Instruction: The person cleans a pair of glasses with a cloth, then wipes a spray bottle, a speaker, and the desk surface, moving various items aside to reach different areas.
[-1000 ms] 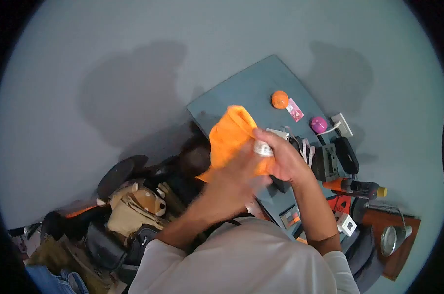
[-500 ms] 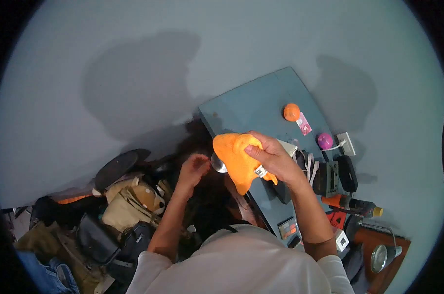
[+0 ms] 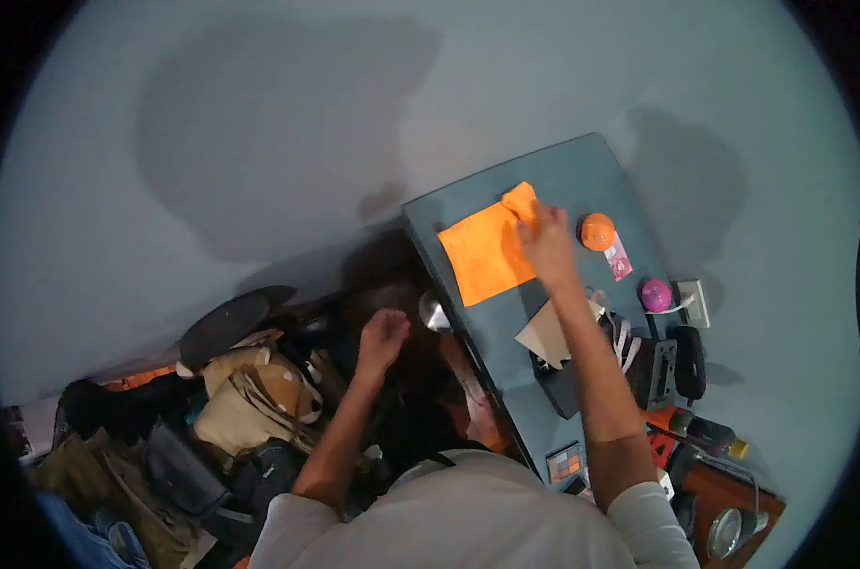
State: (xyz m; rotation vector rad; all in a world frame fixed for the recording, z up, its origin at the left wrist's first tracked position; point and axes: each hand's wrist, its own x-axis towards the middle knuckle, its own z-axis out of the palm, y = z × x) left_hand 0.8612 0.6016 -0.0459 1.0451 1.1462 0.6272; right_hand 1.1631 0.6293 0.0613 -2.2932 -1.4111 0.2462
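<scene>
blue-grey desk (image 3: 563,175) against a pale wall carries the orange cloth (image 3: 482,256), spread flat at its far end. right hand (image 3: 546,239) rests on the cloth's bunched corner, keeping it down. whether it presses or pinches is too blurred to tell. left hand (image 3: 382,337) hangs loosely curled off the desk beside a shiny round object (image 3: 434,313) — grip unclear.

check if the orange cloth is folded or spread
Spread: the cloth lies flat on the table, only one corner bunched at the right hand.

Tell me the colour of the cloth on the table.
The cloth is plain bright orange, best seen in the head view.
</scene>
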